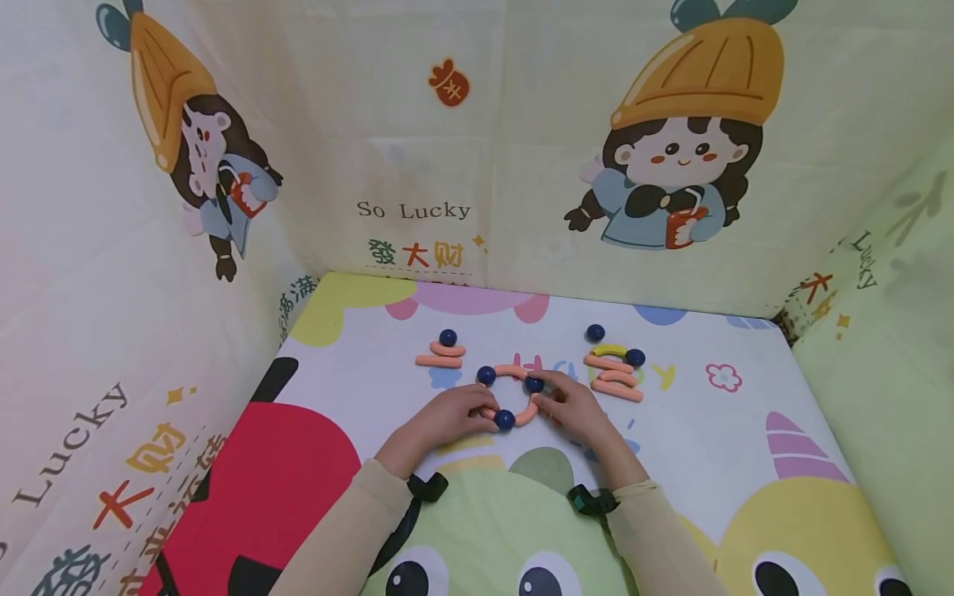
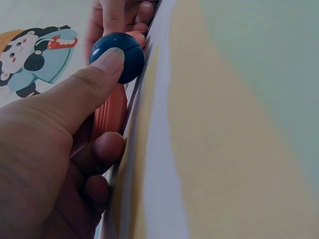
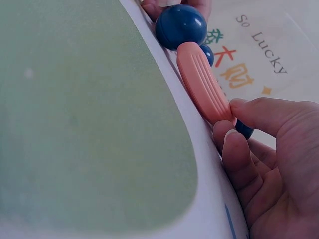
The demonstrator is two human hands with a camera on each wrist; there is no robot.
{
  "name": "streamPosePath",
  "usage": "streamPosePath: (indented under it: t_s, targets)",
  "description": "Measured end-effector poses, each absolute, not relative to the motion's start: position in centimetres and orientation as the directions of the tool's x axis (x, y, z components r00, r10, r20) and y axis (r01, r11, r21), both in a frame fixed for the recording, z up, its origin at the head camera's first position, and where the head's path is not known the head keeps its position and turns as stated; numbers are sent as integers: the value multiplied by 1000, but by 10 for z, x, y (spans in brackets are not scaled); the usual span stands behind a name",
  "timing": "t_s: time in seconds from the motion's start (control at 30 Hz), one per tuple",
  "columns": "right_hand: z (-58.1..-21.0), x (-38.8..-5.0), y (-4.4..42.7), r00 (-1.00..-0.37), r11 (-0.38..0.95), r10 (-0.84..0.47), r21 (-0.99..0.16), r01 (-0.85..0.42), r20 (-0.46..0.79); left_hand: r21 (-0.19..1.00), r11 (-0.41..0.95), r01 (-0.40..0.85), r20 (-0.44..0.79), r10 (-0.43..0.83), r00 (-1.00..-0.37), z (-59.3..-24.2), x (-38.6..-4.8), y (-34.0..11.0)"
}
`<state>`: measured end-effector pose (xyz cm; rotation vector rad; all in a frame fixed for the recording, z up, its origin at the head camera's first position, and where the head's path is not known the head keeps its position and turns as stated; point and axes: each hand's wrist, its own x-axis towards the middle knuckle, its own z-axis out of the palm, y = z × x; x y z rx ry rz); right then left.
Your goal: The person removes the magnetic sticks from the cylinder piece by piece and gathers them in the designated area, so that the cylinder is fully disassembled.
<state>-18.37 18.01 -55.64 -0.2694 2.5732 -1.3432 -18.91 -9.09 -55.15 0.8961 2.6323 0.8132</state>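
Three dark blue balls and curved salmon-pink toy rods form a ring [image 1: 512, 370] on the printed table cover. At its left side is my left hand [image 1: 450, 414], its thumb on the near blue ball [image 2: 132, 55] and its other fingers curled by a ribbed rod [image 2: 110, 112]. From the right, my right hand [image 1: 574, 407] pinches the end of a curved rod [image 3: 202, 82] between thumb and fingers, beside the right blue ball [image 1: 533, 384]. My right index finger reaches over to that ball. The fingers partly hide the ring's left rod.
Behind the ring to the left lie a straight rod [image 1: 438, 362], a curved rod [image 1: 447, 350] and a blue ball [image 1: 448, 338]. At the back right are several pink rods [image 1: 617, 389], a yellow curved rod [image 1: 609, 351] and two blue balls [image 1: 595, 333]. Printed cloth walls [image 1: 522, 165] enclose the table.
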Motion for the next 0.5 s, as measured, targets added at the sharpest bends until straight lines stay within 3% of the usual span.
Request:
streamPosePath:
  t_s: [0.5]
  targets:
    - [-558,-185,181,-958,569,-256,-822,-43,-127,588,648,485,-8,604,-797,-556,-191,-92]
